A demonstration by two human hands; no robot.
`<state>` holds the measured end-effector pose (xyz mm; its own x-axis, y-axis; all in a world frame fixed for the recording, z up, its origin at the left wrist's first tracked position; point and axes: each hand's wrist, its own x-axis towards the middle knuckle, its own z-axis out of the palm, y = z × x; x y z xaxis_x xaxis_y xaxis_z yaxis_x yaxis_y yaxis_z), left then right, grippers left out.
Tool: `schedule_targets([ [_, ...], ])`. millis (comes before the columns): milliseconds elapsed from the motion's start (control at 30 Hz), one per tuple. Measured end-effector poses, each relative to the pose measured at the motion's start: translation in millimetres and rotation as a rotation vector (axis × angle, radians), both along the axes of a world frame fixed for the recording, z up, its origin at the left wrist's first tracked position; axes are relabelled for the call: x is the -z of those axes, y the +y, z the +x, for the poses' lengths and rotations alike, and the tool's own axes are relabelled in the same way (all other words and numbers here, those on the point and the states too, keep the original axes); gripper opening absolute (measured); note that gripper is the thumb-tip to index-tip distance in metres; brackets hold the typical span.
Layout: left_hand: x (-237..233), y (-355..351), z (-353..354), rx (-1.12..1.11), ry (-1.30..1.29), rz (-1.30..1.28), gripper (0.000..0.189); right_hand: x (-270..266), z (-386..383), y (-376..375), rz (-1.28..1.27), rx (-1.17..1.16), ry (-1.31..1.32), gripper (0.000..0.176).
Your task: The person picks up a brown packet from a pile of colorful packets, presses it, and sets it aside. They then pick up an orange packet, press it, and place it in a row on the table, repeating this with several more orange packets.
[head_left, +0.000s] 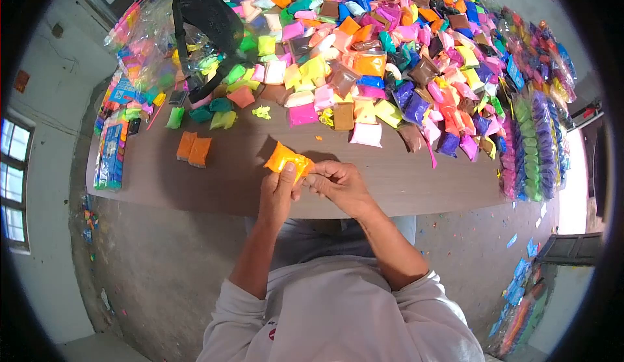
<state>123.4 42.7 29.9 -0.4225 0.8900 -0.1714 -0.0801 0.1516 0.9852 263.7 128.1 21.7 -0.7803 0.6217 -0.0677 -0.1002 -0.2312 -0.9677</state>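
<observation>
An orange packet, small, shiny and pillow-shaped, is held above the near part of the table. My left hand is closed on it, the thumb pressed on its front. The fingers of my right hand pinch together at the packet's lower right edge; whether they grip its wrapper is hard to see. To the left, two darker orange packets lie side by side on the table. A tiny orange scrap rests just beyond my hands.
A large heap of multicoloured packets covers the back of the brown table. A black bag lies at the heap's left. Bagged packet strips stand at the left and right edges. Colourful scraps litter the floor.
</observation>
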Motion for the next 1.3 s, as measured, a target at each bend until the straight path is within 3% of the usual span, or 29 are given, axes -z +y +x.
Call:
schedule_targets([
  [33, 0, 0, 0, 0.000, 0.002, -0.001, 0.041, 2, -2, 0, -0.003, 0.001, -0.084, 0.023],
  [133, 4, -1, -1, -0.029, -0.016, 0.023, 0.041, -6, -5, -5, -0.034, 0.053, 0.033, 0.020],
  [333, 5, -1, 0, 0.007, 0.019, 0.043, 0.041, 3, -8, -8, 0.055, 0.117, -0.029, 0.022],
  [533, 0, 0, 3, -0.039, 0.025, -0.047, 0.044, 7, -7, -9, 0.060, 0.091, -0.046, 0.024],
  [1300, 8, 0, 1, -0.017, 0.025, 0.041, 0.045, 6, -8, -10, 0.072, 0.106, 0.004, 0.024],
])
